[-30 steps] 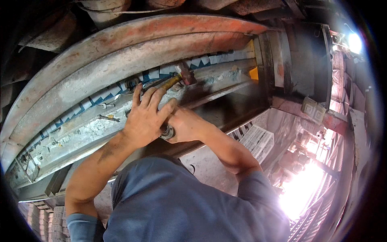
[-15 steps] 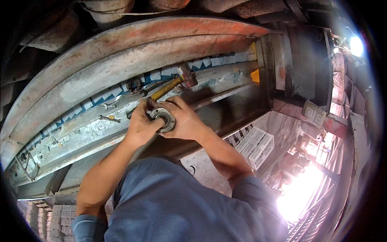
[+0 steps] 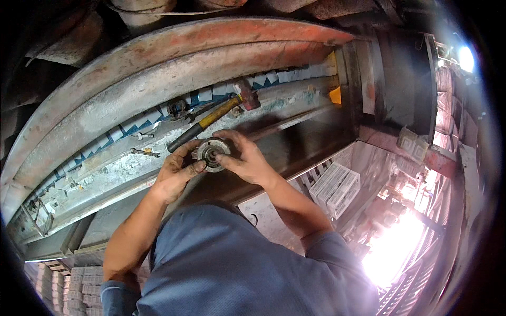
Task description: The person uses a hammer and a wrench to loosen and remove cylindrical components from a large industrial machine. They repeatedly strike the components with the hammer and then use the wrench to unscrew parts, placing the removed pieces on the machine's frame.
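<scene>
Between my two hands is a round, greasy metal part [image 3: 213, 150] with a ringed recess and a centre hole; its exact kind I cannot make out. My left hand [image 3: 177, 171] grips its left side, thumb along the lower edge. On the other side, my right hand [image 3: 244, 158] has its fingers round the rim and its thumb pressed on the face near the centre. Just beyond my hands a hammer [image 3: 213, 116], with a yellow and black handle and a worn reddish head, lies on the dusty ledge.
Two small wrenches [image 3: 144, 152] [image 3: 141, 136] lie on the ledge [image 3: 113, 164] to the left. A dark ring-shaped part [image 3: 177, 107] sits behind the hammer. A curved, rust-red metal beam [image 3: 174, 58] arches over the far side. A white printed block [image 3: 337, 188] is at the right.
My hands have shifted on the round metal part. The left thumb has left its centre for the lower edge, the right thumb now presses its face, and more of the hammer handle shows.
</scene>
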A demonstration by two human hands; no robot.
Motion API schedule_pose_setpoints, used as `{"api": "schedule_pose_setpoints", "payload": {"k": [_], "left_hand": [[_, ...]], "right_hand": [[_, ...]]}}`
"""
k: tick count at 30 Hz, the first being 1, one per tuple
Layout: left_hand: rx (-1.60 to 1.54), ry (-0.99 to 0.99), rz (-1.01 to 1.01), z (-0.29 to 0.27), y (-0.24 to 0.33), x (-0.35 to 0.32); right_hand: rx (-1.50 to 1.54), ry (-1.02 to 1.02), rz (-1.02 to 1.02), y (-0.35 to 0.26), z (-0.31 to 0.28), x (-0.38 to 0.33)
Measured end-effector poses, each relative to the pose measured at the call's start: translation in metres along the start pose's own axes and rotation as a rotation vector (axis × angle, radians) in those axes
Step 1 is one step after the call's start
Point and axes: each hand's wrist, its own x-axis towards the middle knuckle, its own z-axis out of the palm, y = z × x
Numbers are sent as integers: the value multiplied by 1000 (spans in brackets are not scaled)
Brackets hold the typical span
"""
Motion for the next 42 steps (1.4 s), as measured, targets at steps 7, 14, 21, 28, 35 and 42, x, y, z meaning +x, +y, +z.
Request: {"api": "schedule_pose_setpoints", "payload": {"k": [7, 14, 21, 28, 35, 42], "left_hand": [[-316, -74, -84, 4, 2, -5], [-328, -103, -63, 2, 2, -4], [-329, -28, -73, -15, -6, -16], [-462, -77, -93, -26, -8, -24], [-329, 1, -64, -30, -15, -29], [-360, 272, 116, -87, -39, -104]], "right_hand": [[402, -45, 93, 1, 6, -1], [574, -46, 181, 5, 13, -1], [212, -56, 92, -6, 22, 2], [59, -81, -37, -1, 26, 2], [-123, -91, -29, -4, 32, -2], [-286, -44, 158, 26, 22, -12]]}}
